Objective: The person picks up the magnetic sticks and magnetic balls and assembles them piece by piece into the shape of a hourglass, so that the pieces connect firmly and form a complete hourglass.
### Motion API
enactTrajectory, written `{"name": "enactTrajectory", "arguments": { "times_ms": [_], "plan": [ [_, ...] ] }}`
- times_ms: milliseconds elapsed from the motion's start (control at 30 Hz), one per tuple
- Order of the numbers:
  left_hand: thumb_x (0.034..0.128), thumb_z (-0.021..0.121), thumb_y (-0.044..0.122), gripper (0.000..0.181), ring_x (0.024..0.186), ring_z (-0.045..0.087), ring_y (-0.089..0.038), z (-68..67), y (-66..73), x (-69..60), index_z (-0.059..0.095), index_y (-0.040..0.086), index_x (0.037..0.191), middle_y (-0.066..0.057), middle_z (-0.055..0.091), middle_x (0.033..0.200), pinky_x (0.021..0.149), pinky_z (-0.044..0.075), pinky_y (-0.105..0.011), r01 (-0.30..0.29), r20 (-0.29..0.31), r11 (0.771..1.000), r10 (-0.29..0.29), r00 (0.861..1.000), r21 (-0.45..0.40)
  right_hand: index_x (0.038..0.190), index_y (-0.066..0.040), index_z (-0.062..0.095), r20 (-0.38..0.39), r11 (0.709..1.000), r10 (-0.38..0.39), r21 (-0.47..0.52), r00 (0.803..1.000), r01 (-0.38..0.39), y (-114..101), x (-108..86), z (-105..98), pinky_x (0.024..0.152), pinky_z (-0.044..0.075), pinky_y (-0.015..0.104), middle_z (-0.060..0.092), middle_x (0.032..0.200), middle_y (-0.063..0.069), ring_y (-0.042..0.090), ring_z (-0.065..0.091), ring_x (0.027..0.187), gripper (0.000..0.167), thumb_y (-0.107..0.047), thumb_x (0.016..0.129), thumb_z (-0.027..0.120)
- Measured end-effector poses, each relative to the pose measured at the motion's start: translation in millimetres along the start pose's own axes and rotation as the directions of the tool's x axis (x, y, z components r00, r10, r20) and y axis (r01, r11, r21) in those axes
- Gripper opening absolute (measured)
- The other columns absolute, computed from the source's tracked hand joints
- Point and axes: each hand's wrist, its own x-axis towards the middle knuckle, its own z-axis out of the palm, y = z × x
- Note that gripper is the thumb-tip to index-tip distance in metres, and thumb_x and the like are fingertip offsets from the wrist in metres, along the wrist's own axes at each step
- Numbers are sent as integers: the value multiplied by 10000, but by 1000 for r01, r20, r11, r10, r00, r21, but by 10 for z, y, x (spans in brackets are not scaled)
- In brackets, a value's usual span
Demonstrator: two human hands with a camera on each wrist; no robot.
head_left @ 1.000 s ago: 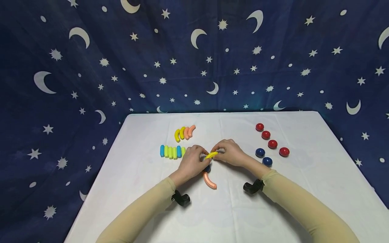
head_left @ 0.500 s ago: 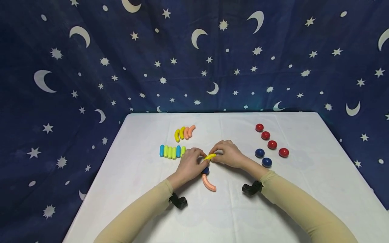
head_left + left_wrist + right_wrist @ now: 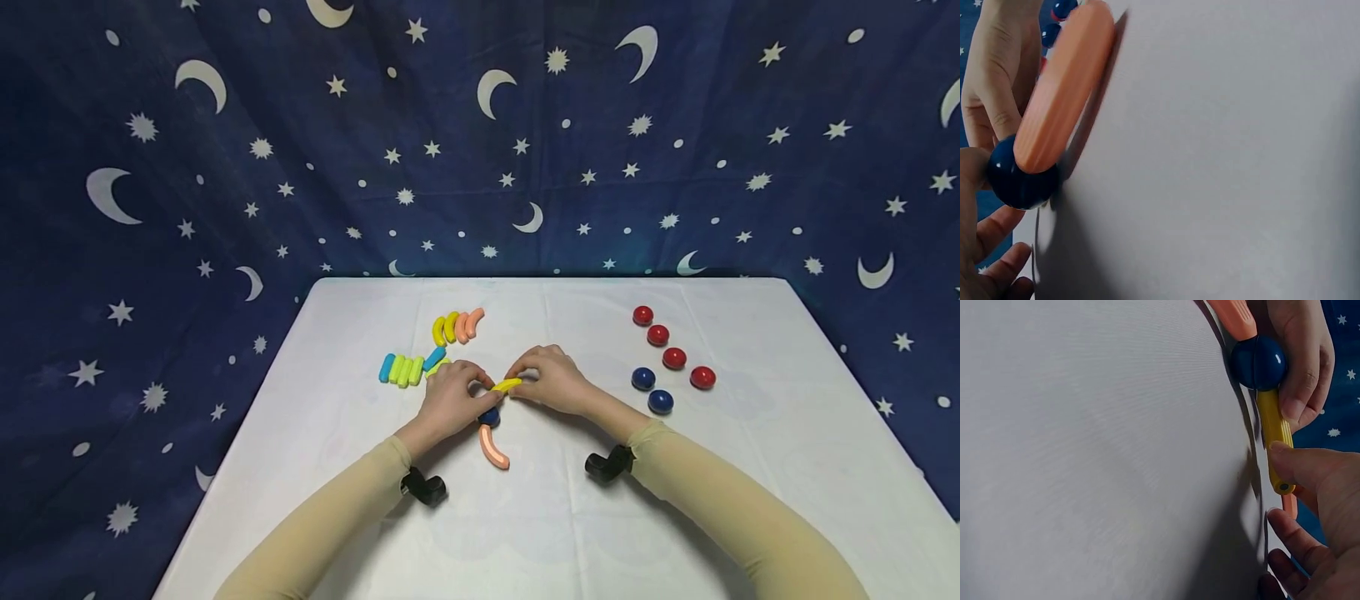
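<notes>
A curved yellow piece [image 3: 507, 385] [image 3: 1276, 428] lies between the two hands, one end against a blue ball [image 3: 489, 417] [image 3: 1020, 175] [image 3: 1260, 362]. From the ball's other side a curved orange piece [image 3: 492, 448] [image 3: 1065, 87] [image 3: 1232, 315] extends toward the table's front. The left hand [image 3: 452, 401] pinches the yellow piece near its ball end, thumb beside the ball. The right hand [image 3: 553, 381] [image 3: 1329, 500] pinches the yellow piece toward its far end, where a small dark disc shows in the right wrist view.
Green and blue short sticks [image 3: 405, 371] lie beside the left hand, one blue stick [image 3: 434, 359] tilted. Behind them are yellow and orange curved pieces [image 3: 462, 327]. To the right lie several red balls [image 3: 674, 358] and two blue balls [image 3: 643, 378]. A starry cloth stands behind the white table [image 3: 600, 533].
Both hands have moved left with the yellow piece, and the blue ball and orange piece have shifted left too. Beside the left hand, the sticks have slid left and one blue stick has turned.
</notes>
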Motion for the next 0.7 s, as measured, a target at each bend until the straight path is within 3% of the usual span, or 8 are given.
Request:
{"name": "enactTrajectory", "arguments": {
  "times_ms": [333,467,567,700],
  "plan": [
    [887,752,443,270,1057,538,-254,-50,48,61,772,179,936,-25,652,1087,880,407,-449,87,17,996,-86,996,-27,1075,-279,797,-30,999,-37,9,999,37,-34,78,78,971,395,488,683,1135,-47,255,523,1144,211,-320,871,832],
    [882,765,419,240,986,523,-233,-69,61,83,768,180,909,-8,634,1023,824,394,-416,110,38,993,-109,993,-34,1169,-256,768,-31,1000,11,-13,999,-12,-52,42,32,985,397,480,680,1170,-38,243,524,1147,300,-340,884,813],
    [882,761,412,223,969,516,-219,-78,46,93,757,191,909,8,624,991,820,390,-395,117,60,992,-114,992,-51,1231,-212,741,-67,994,55,-86,996,-60,-30,-70,-164,1002,393,504,685,1198,1,265,531,1157,359,-343,899,790],
    [884,750,436,239,973,508,-211,-107,28,102,742,203,936,21,618,974,837,388,-391,128,94,990,-121,988,-67,1245,-158,731,-164,970,90,-210,982,-124,116,-341,-610,1014,365,560,696,1212,74,334,520,1196,372,-342,922,755]
  ]
}}
